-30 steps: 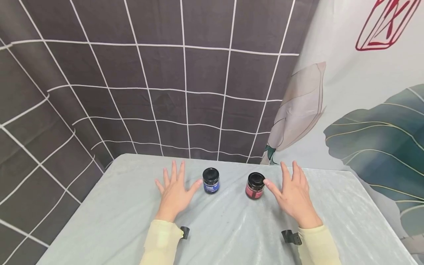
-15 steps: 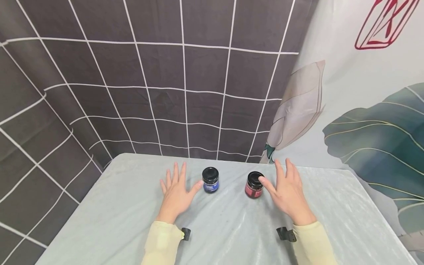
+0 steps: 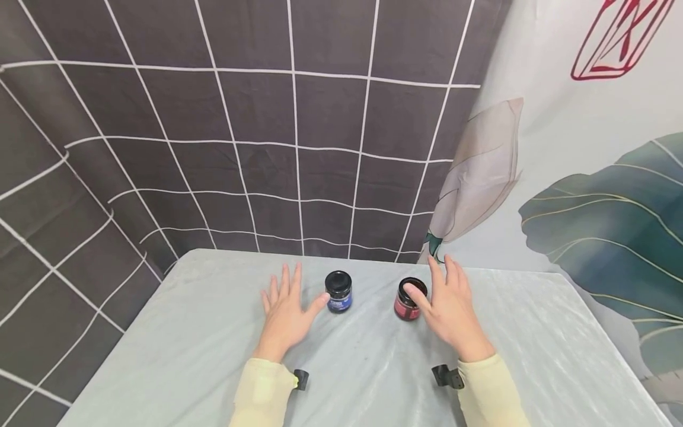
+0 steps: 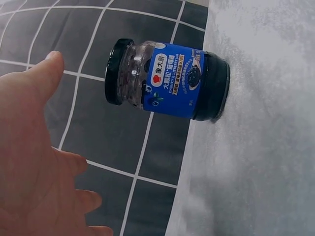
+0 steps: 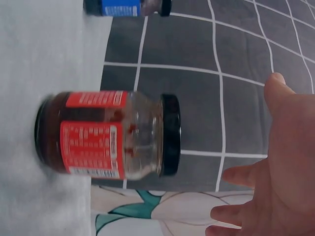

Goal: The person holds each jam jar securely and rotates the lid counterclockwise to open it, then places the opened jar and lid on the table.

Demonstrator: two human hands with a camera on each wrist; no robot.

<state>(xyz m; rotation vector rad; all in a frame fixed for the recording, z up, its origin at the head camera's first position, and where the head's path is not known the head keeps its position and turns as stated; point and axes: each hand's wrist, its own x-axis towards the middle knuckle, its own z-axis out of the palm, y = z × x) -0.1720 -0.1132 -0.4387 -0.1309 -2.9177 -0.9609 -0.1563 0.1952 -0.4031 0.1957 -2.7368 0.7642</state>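
A jar of blueberry jam [image 3: 338, 301] with a blue label and black lid stands upright on the table. To its right stands a jar with a red label [image 3: 407, 308], also black-lidded. My left hand [image 3: 286, 323] is spread just left of the blueberry jam, thumb towards it; the left wrist view shows a gap between hand and jar [image 4: 170, 81]. Fingers extended, my right hand [image 3: 453, 317] hovers beside the red-labelled jar. Its thumb overlaps that jar's lid in the head view, but the right wrist view shows hand [image 5: 288, 157] and jar [image 5: 93, 137] apart. Neither hand holds anything.
A pale grey cloth covers the table [image 3: 373, 373]. Behind it hangs a dark curtain [image 3: 256, 118] with white grid lines, and a white leaf-printed drape [image 3: 533, 219] is at the right. Each wrist carries a small black camera [image 3: 301, 379].
My right hand has moved left, closer to the red-labelled jar, its thumb now over the lid in the head view. My left hand has shifted slightly right. Both jars stay in place.
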